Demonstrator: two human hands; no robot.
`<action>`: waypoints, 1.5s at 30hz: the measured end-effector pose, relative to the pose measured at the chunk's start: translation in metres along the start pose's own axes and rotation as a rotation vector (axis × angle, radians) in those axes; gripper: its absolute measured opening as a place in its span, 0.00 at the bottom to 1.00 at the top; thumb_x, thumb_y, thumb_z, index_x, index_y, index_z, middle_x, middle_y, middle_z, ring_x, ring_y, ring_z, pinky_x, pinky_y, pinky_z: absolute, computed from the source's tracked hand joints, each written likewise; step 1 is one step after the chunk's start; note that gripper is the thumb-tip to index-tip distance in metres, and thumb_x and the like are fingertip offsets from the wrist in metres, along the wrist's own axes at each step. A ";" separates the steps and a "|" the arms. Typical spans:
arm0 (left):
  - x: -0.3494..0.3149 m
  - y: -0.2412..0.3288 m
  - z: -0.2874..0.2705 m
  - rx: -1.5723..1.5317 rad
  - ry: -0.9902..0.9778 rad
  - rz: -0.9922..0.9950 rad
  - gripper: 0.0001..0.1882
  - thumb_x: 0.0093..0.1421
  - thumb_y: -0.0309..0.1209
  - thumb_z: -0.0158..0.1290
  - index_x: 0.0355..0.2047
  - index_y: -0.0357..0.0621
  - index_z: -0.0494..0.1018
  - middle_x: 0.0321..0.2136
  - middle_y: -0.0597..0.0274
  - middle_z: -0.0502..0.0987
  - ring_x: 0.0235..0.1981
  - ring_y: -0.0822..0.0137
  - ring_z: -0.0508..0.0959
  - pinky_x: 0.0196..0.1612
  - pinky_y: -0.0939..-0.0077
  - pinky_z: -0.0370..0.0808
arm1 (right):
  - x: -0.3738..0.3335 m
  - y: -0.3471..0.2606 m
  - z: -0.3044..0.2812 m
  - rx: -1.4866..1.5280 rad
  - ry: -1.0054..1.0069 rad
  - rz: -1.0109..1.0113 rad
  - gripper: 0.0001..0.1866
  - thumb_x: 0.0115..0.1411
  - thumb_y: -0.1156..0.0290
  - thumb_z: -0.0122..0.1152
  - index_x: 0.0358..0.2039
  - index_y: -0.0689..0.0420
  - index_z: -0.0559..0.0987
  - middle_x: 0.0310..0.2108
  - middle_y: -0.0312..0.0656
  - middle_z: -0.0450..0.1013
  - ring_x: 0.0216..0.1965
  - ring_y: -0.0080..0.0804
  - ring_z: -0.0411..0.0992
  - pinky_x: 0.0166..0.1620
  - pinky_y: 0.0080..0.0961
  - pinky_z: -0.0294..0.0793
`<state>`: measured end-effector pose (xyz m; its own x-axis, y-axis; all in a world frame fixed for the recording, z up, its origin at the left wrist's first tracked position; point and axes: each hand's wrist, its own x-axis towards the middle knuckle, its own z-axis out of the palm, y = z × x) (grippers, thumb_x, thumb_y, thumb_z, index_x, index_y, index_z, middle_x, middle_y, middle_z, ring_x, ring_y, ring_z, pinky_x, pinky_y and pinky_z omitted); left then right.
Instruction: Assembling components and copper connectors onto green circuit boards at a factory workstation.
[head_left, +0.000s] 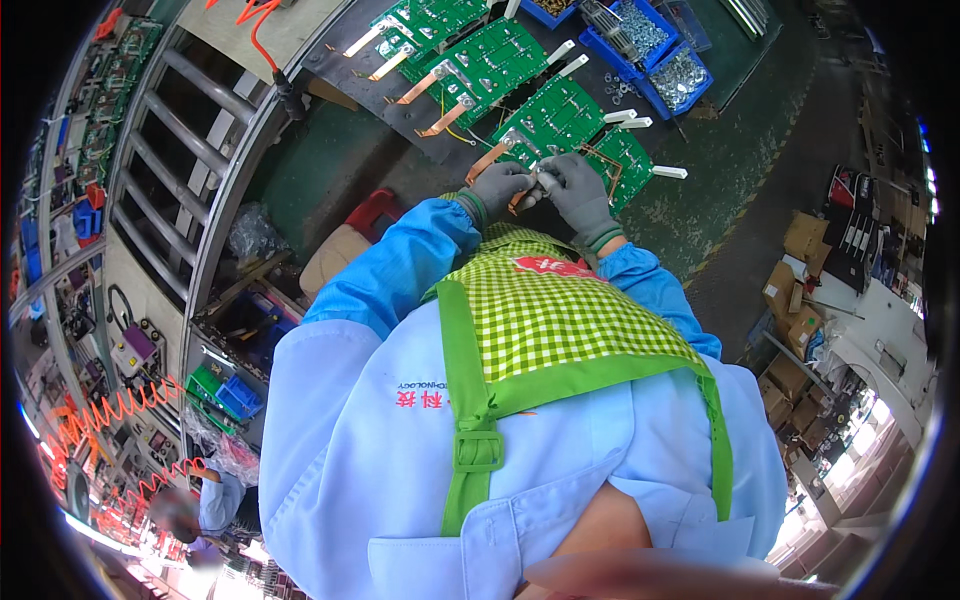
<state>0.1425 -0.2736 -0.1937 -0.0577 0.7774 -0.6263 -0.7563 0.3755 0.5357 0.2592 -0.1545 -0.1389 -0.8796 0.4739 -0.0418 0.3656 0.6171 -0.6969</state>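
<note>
My left hand, in a grey glove, is closed with its fingertips beside a short copper strip at the near end of the closest green circuit board. Fingers bent, my gloved right hand meets the left one there and partly covers that board. What the fingertips pinch is too small and hidden to make out. Just beyond lies a second green circuit board with a copper strip jutting from its left end. White posts stick out at the boards' right ends.
More boards with copper strips lie farther along the dark bench. Blue bins of small metal fasteners stand at the far right, loose washers beside them. A metal roller rack and a red coiled hose are at left.
</note>
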 end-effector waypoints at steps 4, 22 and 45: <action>0.003 -0.004 -0.004 0.030 -0.020 0.001 0.10 0.55 0.25 0.48 0.36 0.31 0.68 0.32 0.53 0.74 0.30 0.69 0.76 0.31 0.81 0.77 | 0.003 -0.003 0.000 -0.108 -0.040 0.005 0.08 0.52 0.67 0.57 0.31 0.55 0.74 0.31 0.43 0.69 0.31 0.41 0.70 0.34 0.32 0.70; 0.000 0.000 0.002 -0.024 -0.004 -0.004 0.10 0.54 0.23 0.48 0.36 0.30 0.68 0.30 0.53 0.75 0.28 0.68 0.76 0.30 0.80 0.76 | 0.001 0.009 -0.001 0.051 0.008 -0.060 0.07 0.55 0.67 0.53 0.34 0.52 0.72 0.34 0.42 0.68 0.35 0.42 0.69 0.36 0.34 0.69; 0.007 -0.011 0.002 0.129 0.084 0.104 0.06 0.54 0.24 0.48 0.31 0.32 0.70 0.28 0.57 0.74 0.28 0.69 0.76 0.30 0.82 0.75 | 0.003 -0.010 0.008 -0.117 0.052 0.059 0.13 0.50 0.62 0.60 0.33 0.54 0.73 0.32 0.42 0.68 0.30 0.38 0.71 0.31 0.33 0.71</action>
<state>0.1519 -0.2714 -0.2027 -0.1898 0.7724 -0.6062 -0.6537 0.3612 0.6650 0.2508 -0.1645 -0.1381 -0.8396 0.5416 -0.0409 0.4520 0.6549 -0.6057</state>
